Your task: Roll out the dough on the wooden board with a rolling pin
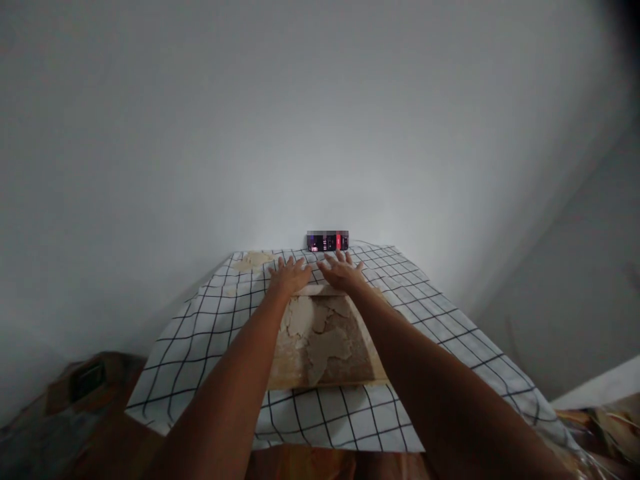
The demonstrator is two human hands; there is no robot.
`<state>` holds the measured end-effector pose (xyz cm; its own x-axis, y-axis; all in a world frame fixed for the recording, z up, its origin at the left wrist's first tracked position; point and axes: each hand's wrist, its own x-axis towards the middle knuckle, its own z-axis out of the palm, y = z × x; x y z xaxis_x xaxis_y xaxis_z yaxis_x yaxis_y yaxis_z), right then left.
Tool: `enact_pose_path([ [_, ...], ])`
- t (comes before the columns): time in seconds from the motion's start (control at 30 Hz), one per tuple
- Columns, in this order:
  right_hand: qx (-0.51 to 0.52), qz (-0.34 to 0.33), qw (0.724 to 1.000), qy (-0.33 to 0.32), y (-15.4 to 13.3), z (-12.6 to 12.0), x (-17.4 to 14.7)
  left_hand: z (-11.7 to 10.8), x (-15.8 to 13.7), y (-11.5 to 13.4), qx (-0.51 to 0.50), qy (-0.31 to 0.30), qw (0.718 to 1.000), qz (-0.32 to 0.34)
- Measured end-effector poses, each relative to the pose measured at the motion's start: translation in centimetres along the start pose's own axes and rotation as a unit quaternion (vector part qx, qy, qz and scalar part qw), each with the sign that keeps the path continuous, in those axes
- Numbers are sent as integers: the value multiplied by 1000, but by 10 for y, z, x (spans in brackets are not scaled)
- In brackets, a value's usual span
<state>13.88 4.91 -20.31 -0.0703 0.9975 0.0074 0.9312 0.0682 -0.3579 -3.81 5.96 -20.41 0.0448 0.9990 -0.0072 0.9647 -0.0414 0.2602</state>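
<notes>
My left hand (290, 275) and my right hand (342, 271) reach forward over the far end of a wooden board (360, 367). Both have their fingers spread and stretched out, with palms down. Between the wrists shows a pale bar that looks like a rolling pin (318, 291); the palms appear to rest on its ends, which are hidden. Thin, ragged-edged sheets of pale dough (327, 343) lie on the board. Another flat pale piece of dough (253, 260) lies on the cloth beyond my left hand.
A white cloth with black checks (215, 333) covers the table. A phone with a lit screen (328, 241) stands against the wall at the back. A cardboard box (87, 380) is on the floor at left. Blurred items (610, 430) lie low on the right.
</notes>
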Motion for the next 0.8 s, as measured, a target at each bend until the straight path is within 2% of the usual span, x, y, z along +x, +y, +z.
enact_pose_path([
  [0.17, 9, 3, 1000, 0, 2, 1, 3, 6, 6, -4, -15, 15, 1000, 9],
  [0.33, -3, 7, 1000, -6, 0, 3, -12, 3, -15, -1, 7, 13, 1000, -3],
  [0.5, -34, 16, 999, -7, -3, 7, -41, 1, -50, 1, 45, 18, 999, -6],
  [0.67, -80, 6, 997, 13, -9, 11, -88, -4, -96, 2, 61, 32, 997, 16],
  [0.8, -97, -41, 994, 22, -12, 11, -129, -9, -136, 2, 66, 60, 995, 34],
])
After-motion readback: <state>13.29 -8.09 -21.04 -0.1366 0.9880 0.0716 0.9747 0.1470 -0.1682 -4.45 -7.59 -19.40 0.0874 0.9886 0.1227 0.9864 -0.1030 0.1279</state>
